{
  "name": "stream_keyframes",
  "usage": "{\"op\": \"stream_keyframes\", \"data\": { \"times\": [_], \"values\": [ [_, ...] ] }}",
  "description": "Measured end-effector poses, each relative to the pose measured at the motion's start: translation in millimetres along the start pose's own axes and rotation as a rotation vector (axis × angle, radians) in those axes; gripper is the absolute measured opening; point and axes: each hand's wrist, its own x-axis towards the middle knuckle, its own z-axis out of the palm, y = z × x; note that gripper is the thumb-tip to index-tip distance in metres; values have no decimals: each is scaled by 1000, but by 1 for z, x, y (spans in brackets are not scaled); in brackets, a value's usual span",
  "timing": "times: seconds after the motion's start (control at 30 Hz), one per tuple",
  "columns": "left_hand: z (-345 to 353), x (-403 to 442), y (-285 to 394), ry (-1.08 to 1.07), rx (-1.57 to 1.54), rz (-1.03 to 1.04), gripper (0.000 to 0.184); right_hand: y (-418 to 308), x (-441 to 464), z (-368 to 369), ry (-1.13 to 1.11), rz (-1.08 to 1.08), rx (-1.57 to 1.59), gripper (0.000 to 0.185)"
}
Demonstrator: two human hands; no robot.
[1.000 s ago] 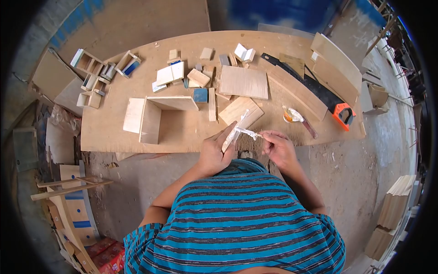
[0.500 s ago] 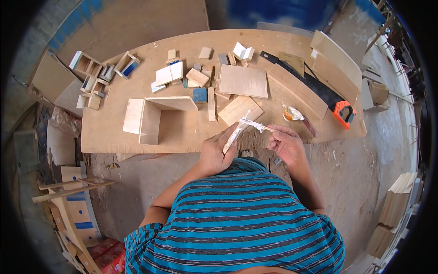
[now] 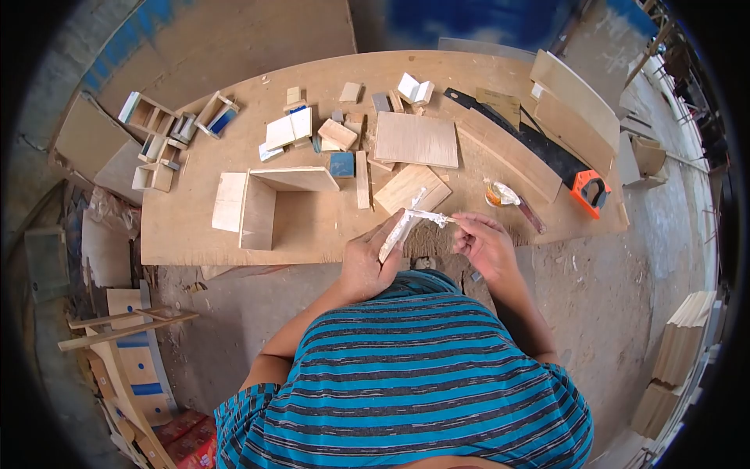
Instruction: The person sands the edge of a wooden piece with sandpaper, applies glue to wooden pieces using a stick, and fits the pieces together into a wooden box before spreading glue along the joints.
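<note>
My left hand (image 3: 364,266) is closed around a thin wooden board (image 3: 396,237), held up edge-on at the front of the workbench. White glue coats the board's upper edge. Between the fingertips of my right hand (image 3: 487,245) is a small glue-covered stick (image 3: 430,216), its tip against that edge. White paste also clings along the stick. Beyond my right hand, a small glue container (image 3: 501,195) with white paste at its mouth lies on the bench, beside a dark reddish strip (image 3: 531,215).
On the workbench (image 3: 187,234) stands an open wooden box frame (image 3: 259,205) at left. Wood blocks and a flat panel (image 3: 416,139) lie mid-bench. A handsaw with an orange handle (image 3: 590,194) rests at right. Small wooden boxes (image 3: 155,141) sit far left.
My right hand has shifted slightly left, and the stick's tip has slid along the board's edge towards me. My left hand keeps its hold with little movement.
</note>
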Motion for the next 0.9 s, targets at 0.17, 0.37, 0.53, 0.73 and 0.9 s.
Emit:
{"op": "stream_keyframes", "data": {
  "times": [0.17,0.37,0.53,0.73,0.9],
  "values": [
    [-2,1,2,-5,-21,-31,47,-5,-2,-9,71,-78,-72,23],
    [-2,2,-1,17,-26,-6,46,-37,-13,-82,433,-557,-282,16],
    [-1,6,-2,-6,-6,7,47,-67,-29,-87,646,-795,-963,12],
    [-1,8,-1,-46,33,42,47,-62,-22,-43,565,-1025,-1599,12],
    [-1,7,0,-32,23,43,47,-56,-14,-42,502,-1108,-1733,16]
  ]
}}
